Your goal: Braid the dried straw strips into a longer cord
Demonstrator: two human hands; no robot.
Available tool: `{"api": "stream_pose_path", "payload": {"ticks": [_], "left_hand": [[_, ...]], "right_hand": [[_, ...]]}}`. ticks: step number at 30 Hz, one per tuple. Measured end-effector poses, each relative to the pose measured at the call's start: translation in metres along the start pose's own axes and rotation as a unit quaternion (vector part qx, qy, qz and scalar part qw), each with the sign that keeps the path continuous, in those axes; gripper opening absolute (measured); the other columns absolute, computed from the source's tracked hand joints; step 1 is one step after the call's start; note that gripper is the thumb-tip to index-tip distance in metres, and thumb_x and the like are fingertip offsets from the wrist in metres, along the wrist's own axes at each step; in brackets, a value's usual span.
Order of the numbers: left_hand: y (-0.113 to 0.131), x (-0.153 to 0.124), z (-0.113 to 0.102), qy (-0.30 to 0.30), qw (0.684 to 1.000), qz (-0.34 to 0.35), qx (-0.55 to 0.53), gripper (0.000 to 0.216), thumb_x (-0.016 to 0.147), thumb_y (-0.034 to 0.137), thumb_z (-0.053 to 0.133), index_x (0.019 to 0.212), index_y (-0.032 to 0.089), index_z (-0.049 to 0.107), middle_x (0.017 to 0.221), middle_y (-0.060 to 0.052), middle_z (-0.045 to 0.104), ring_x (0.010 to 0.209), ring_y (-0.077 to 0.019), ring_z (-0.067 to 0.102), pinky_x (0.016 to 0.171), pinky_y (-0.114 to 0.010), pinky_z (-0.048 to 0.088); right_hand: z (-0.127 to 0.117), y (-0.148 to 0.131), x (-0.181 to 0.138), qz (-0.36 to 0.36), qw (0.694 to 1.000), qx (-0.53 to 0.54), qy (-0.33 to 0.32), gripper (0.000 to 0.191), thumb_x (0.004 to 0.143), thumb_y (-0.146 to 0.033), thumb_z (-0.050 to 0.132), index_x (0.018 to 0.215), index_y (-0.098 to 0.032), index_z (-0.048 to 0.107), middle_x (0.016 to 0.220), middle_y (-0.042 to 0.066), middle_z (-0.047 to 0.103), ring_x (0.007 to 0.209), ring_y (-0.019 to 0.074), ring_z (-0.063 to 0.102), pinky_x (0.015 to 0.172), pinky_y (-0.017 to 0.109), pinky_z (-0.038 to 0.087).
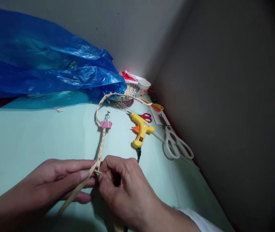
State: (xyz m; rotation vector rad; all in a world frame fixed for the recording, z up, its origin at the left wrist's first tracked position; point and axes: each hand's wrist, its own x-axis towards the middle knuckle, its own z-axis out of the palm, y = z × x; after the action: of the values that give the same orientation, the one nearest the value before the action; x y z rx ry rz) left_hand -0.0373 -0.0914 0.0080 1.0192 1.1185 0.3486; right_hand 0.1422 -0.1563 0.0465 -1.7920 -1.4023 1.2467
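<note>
The left hand (55, 178) and right hand (126, 185) pinch the braid's (101, 146) near end, fingers narrow; it runs toward twelve o'clock through the clip (106, 125). Should either hold slacken, it could loosen; the strand (74, 192) toward seven o'clock could twist if tugged unevenly.

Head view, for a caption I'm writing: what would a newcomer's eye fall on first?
Probably the shiny blue plastic, which fills much of the upper left. Next, the yellow glue gun, lying near the middle, right of the pink clip. Then, toward the bottom, the left hand and right hand, at the lower part of a pale braid.
</note>
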Motion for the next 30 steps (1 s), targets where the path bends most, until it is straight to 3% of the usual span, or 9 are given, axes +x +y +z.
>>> {"api": "stream_pose_path", "payload": {"ticks": [5, 10, 14, 16, 20, 24, 30], "left_hand": [[0.015, -0.003, 0.007, 0.026, 0.997, 0.035, 0.058, 0.014, 0.063, 0.043, 0.086, 0.069, 0.030, 0.088, 0.078, 0.000, 0.087, 0.076, -0.0248, 0.082, 0.062, -0.024, 0.066], [0.019, -0.002, 0.007, 0.089, 0.968, 0.101, 0.210, 0.019, 0.069, 0.049, 0.077, 0.066, 0.032, 0.086, 0.054, 0.004, 0.074, 0.044, -0.0150, 0.063, 0.049, -0.022, 0.055], [0.013, 0.006, -0.001, 0.100, 0.938, 0.177, 0.283, 0.025, 0.077, 0.055, 0.075, 0.068, 0.034, 0.083, 0.058, 0.003, 0.073, 0.058, -0.0189, 0.068, 0.056, -0.022, 0.054], [0.008, 0.009, -0.004, 0.098, 0.925, 0.226, 0.290, 0.029, 0.080, 0.057, 0.074, 0.065, 0.033, 0.080, 0.068, 0.002, 0.075, 0.070, -0.0206, 0.070, 0.065, -0.023, 0.055], [0.001, 0.007, -0.001, 0.085, 0.912, 0.285, 0.282, 0.035, 0.088, 0.059, 0.068, 0.069, 0.030, 0.070, 0.079, 0.002, 0.071, 0.078, -0.0205, 0.068, 0.068, -0.024, 0.051], [-0.006, -0.002, 0.016, 0.087, 0.917, 0.284, 0.265, 0.040, 0.099, 0.058, 0.053, 0.073, 0.029, 0.056, 0.066, 0.005, 0.060, 0.062, -0.0174, 0.057, 0.062, -0.027, 0.044], [-0.017, -0.003, 0.031, 0.143, 0.901, 0.296, 0.283, 0.036, 0.102, 0.054, 0.045, 0.075, 0.030, 0.049, 0.062, 0.008, 0.053, 0.056, -0.0173, 0.051, 0.060, -0.030, 0.038]], "right_hand": [[-0.002, 0.002, 0.001, -0.030, 0.999, 0.018, -0.008, 0.024, 0.086, -0.011, 0.061, 0.067, -0.021, 0.051, 0.055, -0.008, 0.042, 0.053, 0.0096, 0.037, 0.050, 0.021, 0.028], [-0.006, 0.002, 0.000, -0.020, 0.999, 0.034, -0.023, 0.027, 0.091, -0.016, 0.062, 0.067, -0.021, 0.049, 0.057, -0.007, 0.043, 0.055, 0.0103, 0.039, 0.051, 0.022, 0.030], [-0.007, 0.007, -0.002, -0.041, 0.997, 0.056, -0.019, 0.021, 0.093, -0.018, 0.060, 0.073, -0.021, 0.054, 0.062, -0.006, 0.049, 0.061, 0.0118, 0.044, 0.057, 0.024, 0.033], [-0.008, 0.010, -0.002, -0.053, 0.996, 0.071, -0.021, 0.019, 0.096, -0.022, 0.059, 0.077, -0.020, 0.057, 0.065, -0.005, 0.051, 0.064, 0.0125, 0.045, 0.059, 0.025, 0.034], [-0.007, 0.014, -0.002, -0.076, 0.993, 0.093, -0.014, 0.017, 0.100, -0.027, 0.059, 0.084, -0.020, 0.062, 0.076, -0.002, 0.056, 0.072, 0.0139, 0.049, 0.067, 0.026, 0.037], [-0.005, 0.014, -0.002, -0.081, 0.994, 0.075, 0.011, 0.017, 0.101, -0.027, 0.059, 0.086, -0.020, 0.060, 0.094, 0.003, 0.061, 0.090, 0.0178, 0.056, 0.080, 0.029, 0.041], [0.002, 0.010, -0.006, -0.019, 0.999, 0.038, -0.023, 0.028, 0.112, -0.041, 0.040, 0.089, -0.024, 0.040, 0.079, 0.000, 0.056, 0.069, 0.0164, 0.048, 0.065, 0.029, 0.034]]}}
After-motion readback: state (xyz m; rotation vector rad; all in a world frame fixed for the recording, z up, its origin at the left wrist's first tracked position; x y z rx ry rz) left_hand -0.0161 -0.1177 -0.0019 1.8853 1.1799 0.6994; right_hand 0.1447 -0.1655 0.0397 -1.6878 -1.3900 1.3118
